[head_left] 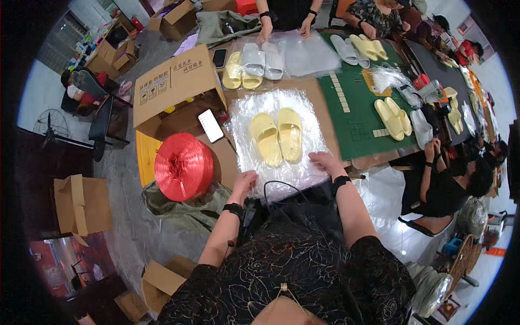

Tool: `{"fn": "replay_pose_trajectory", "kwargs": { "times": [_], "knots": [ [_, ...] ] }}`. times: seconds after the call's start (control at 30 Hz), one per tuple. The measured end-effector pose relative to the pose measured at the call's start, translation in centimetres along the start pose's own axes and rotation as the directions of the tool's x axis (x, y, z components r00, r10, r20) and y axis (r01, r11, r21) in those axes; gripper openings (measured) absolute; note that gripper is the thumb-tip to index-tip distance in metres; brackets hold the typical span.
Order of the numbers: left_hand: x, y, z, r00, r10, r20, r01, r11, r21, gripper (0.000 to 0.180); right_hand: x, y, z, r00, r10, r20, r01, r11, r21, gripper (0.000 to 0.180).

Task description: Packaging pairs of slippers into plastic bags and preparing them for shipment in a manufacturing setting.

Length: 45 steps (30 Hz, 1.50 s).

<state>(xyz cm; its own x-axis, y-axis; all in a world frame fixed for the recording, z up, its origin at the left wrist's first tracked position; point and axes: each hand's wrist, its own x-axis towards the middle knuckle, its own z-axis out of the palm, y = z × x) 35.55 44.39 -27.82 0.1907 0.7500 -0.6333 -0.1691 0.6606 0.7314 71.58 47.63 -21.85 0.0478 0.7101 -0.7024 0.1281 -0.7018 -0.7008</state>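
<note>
A pair of yellow slippers (277, 136) lies side by side, toes away from me, on a stack of clear plastic bags (314, 116). Whether a bag covers them, I cannot tell. At the near left corner of the plastic, my left hand (246, 183) has its fingers curled against the edge. My right hand (326, 162) pinches the near right edge, its fingers pointing inward. Left of the plastic rest a phone with a lit white screen (210, 125) and a big red roll of plastic twine (183, 167).
An open cardboard box (179, 86) stands at the left. Across the table, another person's hands (265, 30) are by bagged slippers (253, 59) and plastic bags (309, 54). More slippers (392, 118) sit on a green mat (346, 127), with several people working at the right.
</note>
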Motion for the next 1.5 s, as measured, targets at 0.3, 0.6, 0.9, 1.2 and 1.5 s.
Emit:
{"fn": "replay_pose_trajectory", "kwargs": {
  "times": [0.3, 0.6, 0.9, 1.2, 1.5],
  "knots": [
    [-2.5, -0.9, 0.2, 1.000, -0.014, -0.004, 0.014, 0.999, 0.034, 0.040, -2.9, 4.4, -1.3, 0.998, 0.063, -0.016, -0.061, 0.994, 0.095, 0.043],
    [-3.7, 0.0, 2.0, 0.984, 0.172, -0.038, -0.164, 0.973, 0.162, 0.056, -3.5, 3.4, -4.3, 0.997, -0.078, -0.026, 0.076, 0.995, -0.068, 0.045],
    [-6.5, -0.7, 2.4, 0.930, 0.316, 0.189, -0.364, 0.711, 0.601, 0.050, -2.8, 4.4, -5.6, 0.865, -0.308, 0.396, 0.397, 0.903, -0.164, 0.042],
    [-7.5, -1.3, 5.0, 0.851, 0.507, 0.137, -0.400, 0.456, 0.795, 0.015, -1.6, 4.5, -5.6, 0.960, -0.150, 0.237, 0.232, 0.901, -0.367, 0.025],
    [-3.1, 0.1, 7.4, 0.934, 0.149, -0.324, -0.054, 0.957, 0.284, 0.030, 1.6, 5.7, -4.9, 0.969, -0.234, -0.083, 0.179, 0.889, -0.421, 0.033]
  ]
}}
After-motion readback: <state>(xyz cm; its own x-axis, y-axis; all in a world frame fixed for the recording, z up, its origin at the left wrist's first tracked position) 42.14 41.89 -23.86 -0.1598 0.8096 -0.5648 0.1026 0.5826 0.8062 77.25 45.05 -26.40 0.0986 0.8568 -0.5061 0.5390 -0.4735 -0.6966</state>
